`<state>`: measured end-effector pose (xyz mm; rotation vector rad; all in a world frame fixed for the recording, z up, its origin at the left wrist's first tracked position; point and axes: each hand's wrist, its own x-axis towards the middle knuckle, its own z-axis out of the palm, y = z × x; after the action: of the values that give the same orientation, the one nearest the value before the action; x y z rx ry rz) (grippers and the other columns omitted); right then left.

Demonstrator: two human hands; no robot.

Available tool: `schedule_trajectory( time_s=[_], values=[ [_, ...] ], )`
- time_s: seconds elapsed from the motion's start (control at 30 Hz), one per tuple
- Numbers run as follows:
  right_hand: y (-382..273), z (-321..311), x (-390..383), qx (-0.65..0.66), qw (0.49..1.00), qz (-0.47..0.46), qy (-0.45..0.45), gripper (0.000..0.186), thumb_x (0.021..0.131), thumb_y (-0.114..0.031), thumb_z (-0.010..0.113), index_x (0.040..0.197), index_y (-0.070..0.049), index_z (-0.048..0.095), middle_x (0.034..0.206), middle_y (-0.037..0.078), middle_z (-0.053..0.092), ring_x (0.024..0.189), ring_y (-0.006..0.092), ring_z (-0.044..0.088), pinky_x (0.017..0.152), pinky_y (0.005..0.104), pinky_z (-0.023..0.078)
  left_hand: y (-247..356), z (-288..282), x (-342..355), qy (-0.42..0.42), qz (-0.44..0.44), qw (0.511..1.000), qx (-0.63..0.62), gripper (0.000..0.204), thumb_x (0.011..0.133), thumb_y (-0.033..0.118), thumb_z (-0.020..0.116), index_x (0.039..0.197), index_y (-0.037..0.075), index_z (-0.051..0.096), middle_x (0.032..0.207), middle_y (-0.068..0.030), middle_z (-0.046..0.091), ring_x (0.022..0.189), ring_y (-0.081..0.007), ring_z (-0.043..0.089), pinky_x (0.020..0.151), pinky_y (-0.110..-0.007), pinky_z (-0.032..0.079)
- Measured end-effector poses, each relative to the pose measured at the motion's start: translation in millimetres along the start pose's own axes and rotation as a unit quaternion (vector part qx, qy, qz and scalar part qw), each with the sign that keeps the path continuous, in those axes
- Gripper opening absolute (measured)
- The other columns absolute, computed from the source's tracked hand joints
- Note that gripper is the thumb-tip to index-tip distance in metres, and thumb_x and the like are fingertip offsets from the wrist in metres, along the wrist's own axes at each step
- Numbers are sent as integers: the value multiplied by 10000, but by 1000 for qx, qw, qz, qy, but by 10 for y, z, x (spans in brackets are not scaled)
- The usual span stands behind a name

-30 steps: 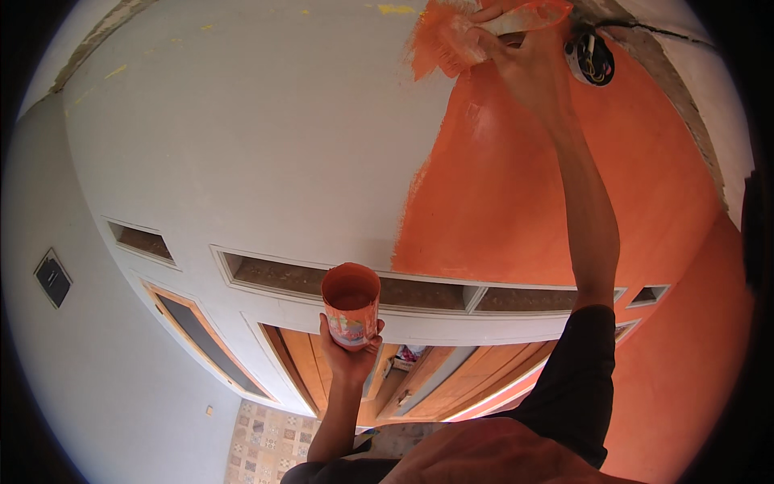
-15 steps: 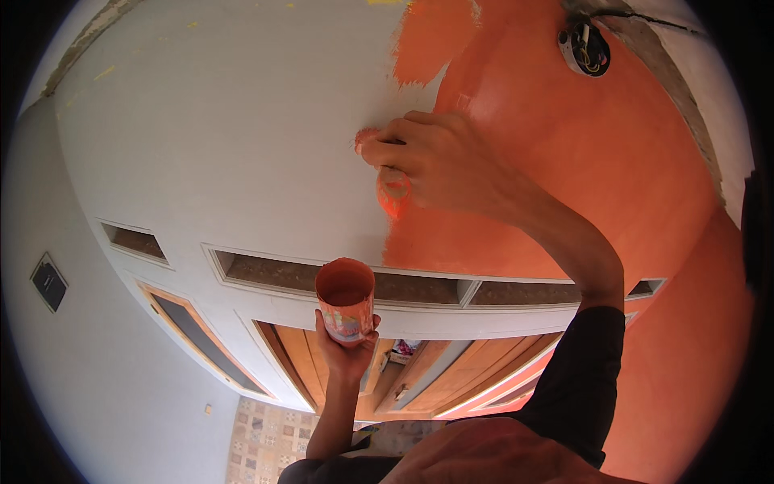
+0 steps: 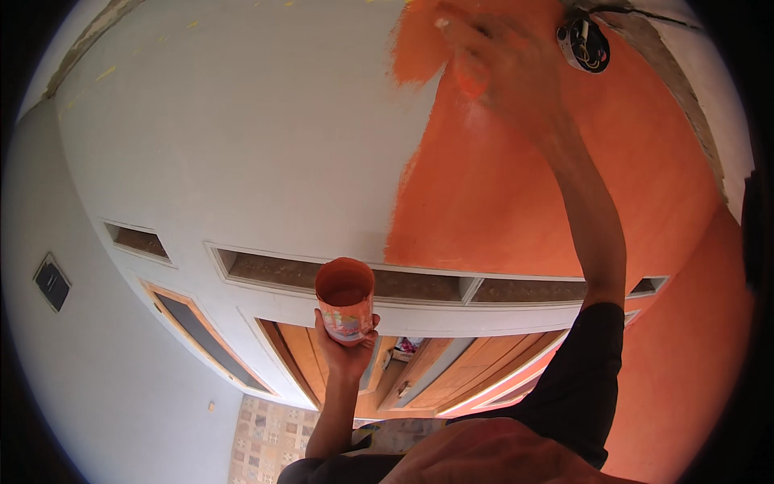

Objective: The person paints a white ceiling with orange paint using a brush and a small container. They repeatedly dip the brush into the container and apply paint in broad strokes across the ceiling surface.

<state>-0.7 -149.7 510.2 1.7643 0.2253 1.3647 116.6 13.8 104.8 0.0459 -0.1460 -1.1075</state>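
Two hands (image 3: 347, 352) (image 3: 522, 71), one can (image 3: 347, 305), one brush (image 3: 471, 79)

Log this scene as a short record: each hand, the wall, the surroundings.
Left hand: holding an orange-smeared cup, open end up
Right hand: blurred, gripping a paintbrush
Bristle contact: too blurred to tell
Wall: pale grey at left, orange paint at right, ragged edge between
Upper right: round box with exposed wires
Lower down: recessed slots above wooden panels

Orange-smeared, open paint can (image 3: 347, 310), nearly upright, well below a blurred, orange-coated brush (image 3: 471, 79)
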Motion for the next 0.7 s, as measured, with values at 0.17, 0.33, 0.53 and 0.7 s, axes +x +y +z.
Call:
schedule_trajectory(
  time_s=[0.17, 0.33, 0.53, 0.7],
  values=[
    [-908, 33, -441, 184, 963, -43, -192, 151, 830, -71, 720, 950, -160, 693, 921, 19, 719, 763, 196, 686, 617, 354, 565, -21, 20, 20, 1, -2, 1000, -5, 590, 993, 580, 480, 1364, 122, 508, 1170, -91, 619, 899, -321, 642, 560, -292, 547],
    [-496, 104, -178, 279, 914, 218, -197, 171, 984, -267, 652, 1006, -108, 710, 806, 70, 710, 691, 241, 666, 626, 388, 522, -28, 23, -5, -7, -4, 1000, 1, 572, 997, 561, 465, 1355, 118, 522, 1161, -94, 628, 904, -321, 645, 554, -292, 544],
    [542, -222, 348, 133, 965, 222, -42, 87, 878, -1, 717, 949, -7, 666, 864, 115, 730, 729, 205, 680, 648, 303, 522, -61, -2, -35, 11, -1, 1000, -10, 591, 996, 566, 453, 1362, 108, 520, 1156, -102, 628, 904, -322, 645, 551, -298, 537],
    [225, -40, 119, -45, 998, -5, 49, 144, 852, -49, 741, 973, -79, 670, 840, 70, 705, 723, 184, 658, 617, 327, 534, -56, 1, -45, 0, -11, 1000, -18, 599, 995, 569, 453, 1374, 110, 513, 1170, -100, 624, 911, -326, 643, 560, -295, 533]
  ],
)
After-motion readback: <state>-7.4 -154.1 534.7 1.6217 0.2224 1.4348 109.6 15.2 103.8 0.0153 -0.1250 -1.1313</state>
